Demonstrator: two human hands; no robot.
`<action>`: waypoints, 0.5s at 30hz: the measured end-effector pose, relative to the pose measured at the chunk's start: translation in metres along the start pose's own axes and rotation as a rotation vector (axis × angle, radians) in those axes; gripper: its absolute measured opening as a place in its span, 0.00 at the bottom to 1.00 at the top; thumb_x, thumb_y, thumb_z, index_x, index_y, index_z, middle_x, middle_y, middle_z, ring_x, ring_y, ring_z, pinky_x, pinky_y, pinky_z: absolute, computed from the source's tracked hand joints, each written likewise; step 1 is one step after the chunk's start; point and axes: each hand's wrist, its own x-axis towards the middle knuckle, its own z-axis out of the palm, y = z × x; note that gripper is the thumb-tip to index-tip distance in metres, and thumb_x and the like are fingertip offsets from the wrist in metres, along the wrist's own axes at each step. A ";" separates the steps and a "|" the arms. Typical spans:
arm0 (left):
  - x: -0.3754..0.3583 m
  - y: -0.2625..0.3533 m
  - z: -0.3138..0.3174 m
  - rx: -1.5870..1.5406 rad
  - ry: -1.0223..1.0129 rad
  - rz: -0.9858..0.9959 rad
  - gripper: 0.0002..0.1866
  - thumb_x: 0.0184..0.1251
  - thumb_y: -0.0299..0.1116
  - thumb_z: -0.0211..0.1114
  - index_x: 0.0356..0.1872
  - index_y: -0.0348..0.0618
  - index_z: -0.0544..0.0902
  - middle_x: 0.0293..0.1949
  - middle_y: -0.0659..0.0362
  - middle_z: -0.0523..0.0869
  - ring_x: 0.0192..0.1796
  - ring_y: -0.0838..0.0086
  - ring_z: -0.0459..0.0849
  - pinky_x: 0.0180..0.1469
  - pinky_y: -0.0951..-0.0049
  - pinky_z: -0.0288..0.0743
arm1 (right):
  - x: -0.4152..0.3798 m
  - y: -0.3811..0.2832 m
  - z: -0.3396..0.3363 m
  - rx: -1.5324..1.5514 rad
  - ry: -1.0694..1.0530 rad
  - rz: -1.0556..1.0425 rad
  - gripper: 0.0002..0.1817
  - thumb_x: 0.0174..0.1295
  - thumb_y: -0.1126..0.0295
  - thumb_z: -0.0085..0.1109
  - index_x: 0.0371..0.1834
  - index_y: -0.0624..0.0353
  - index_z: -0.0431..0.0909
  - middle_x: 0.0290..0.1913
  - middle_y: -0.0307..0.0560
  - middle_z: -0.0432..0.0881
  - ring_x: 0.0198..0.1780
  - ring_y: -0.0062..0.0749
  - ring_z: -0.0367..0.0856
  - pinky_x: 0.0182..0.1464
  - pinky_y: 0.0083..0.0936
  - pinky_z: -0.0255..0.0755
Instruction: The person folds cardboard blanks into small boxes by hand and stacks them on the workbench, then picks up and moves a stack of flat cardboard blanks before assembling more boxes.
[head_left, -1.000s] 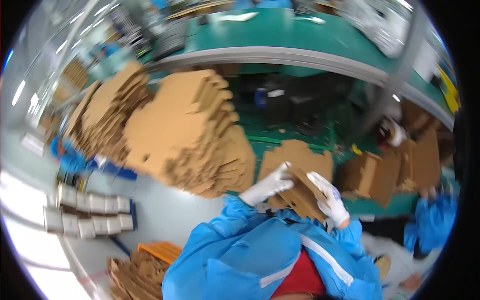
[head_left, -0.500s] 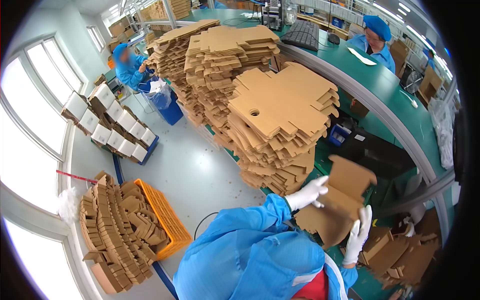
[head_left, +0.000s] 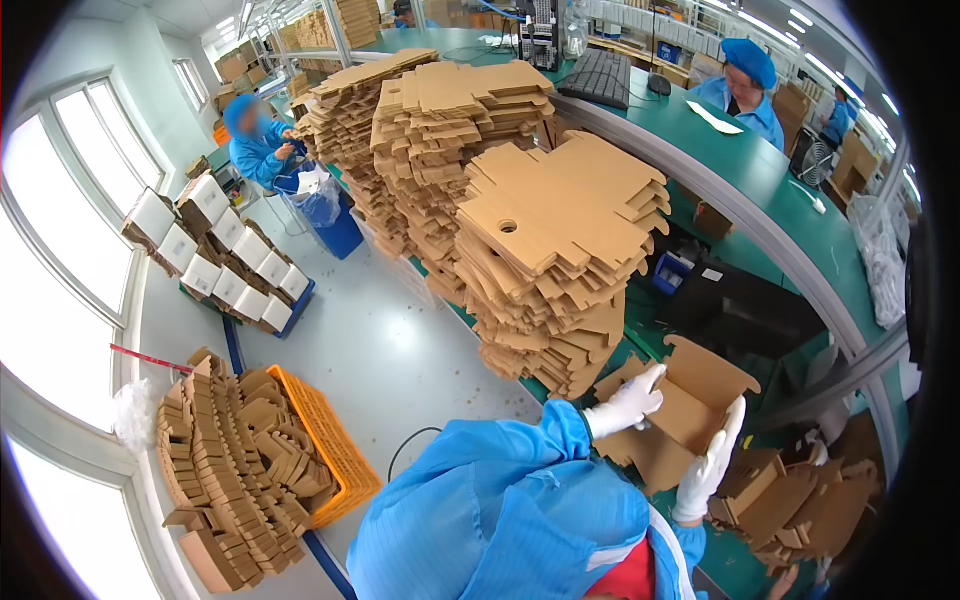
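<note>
- I am holding a half-folded cardboard box (head_left: 680,415) at about four o'clock in my view, just in front of my chest, over the green workbench (head_left: 790,215).
- My left hand (head_left: 627,402) is pressing on the box's near left wall with gloved fingers spread and curled over the edge; my right hand (head_left: 712,462) is bracing the right corner, fingers stretched long along the side.
- A flap could be buckling or creasing off its score line if I am pushing unevenly, since the board is thin, corrugated and springy.
- My smooth white gloves could be slipping on the dry, matte kraft surface, letting the walls pop open.
- The tall stack of flat blanks (head_left: 560,240) at twelve o'clock is leaning and ragged-edged; my elbow knocking it could be sending sheets sliding.
- Folded boxes (head_left: 790,505) are piling loosely at five o'clock, angular and stiff.
</note>
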 end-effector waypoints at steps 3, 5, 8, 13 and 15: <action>0.000 -0.012 0.006 -0.096 0.009 0.031 0.33 0.69 0.32 0.53 0.76 0.46 0.59 0.57 0.50 0.81 0.24 0.72 0.77 0.25 0.72 0.76 | -0.005 0.014 -0.009 -0.067 -0.013 0.021 0.32 0.80 0.55 0.33 0.78 0.68 0.52 0.79 0.56 0.55 0.80 0.42 0.53 0.79 0.34 0.43; -0.004 -0.011 0.004 -0.136 0.007 0.085 0.32 0.70 0.32 0.52 0.76 0.48 0.59 0.48 0.51 0.85 0.26 0.72 0.78 0.25 0.71 0.75 | -0.011 0.025 -0.019 -0.097 -0.120 0.091 0.29 0.79 0.63 0.37 0.77 0.69 0.53 0.78 0.54 0.59 0.79 0.42 0.57 0.78 0.33 0.48; -0.026 0.031 -0.009 0.160 -0.111 0.010 0.30 0.71 0.30 0.53 0.74 0.48 0.62 0.48 0.51 0.85 0.33 0.69 0.81 0.31 0.68 0.76 | -0.060 0.118 -0.057 -0.693 -0.344 -0.344 0.27 0.74 0.70 0.45 0.74 0.68 0.59 0.71 0.60 0.68 0.73 0.45 0.66 0.73 0.33 0.60; -0.030 0.013 0.003 0.576 -0.028 0.300 0.26 0.70 0.28 0.51 0.69 0.56 0.66 0.59 0.45 0.81 0.51 0.45 0.83 0.52 0.51 0.77 | -0.075 0.128 -0.023 -0.610 -0.250 0.441 0.33 0.74 0.64 0.47 0.75 0.75 0.53 0.65 0.74 0.71 0.62 0.61 0.73 0.65 0.35 0.65; -0.034 0.008 0.009 0.601 -0.031 0.297 0.26 0.71 0.30 0.51 0.70 0.54 0.66 0.62 0.46 0.79 0.57 0.48 0.81 0.56 0.53 0.77 | -0.091 0.152 -0.018 -0.472 -0.210 0.556 0.32 0.73 0.62 0.48 0.72 0.76 0.55 0.63 0.77 0.71 0.61 0.65 0.73 0.63 0.40 0.67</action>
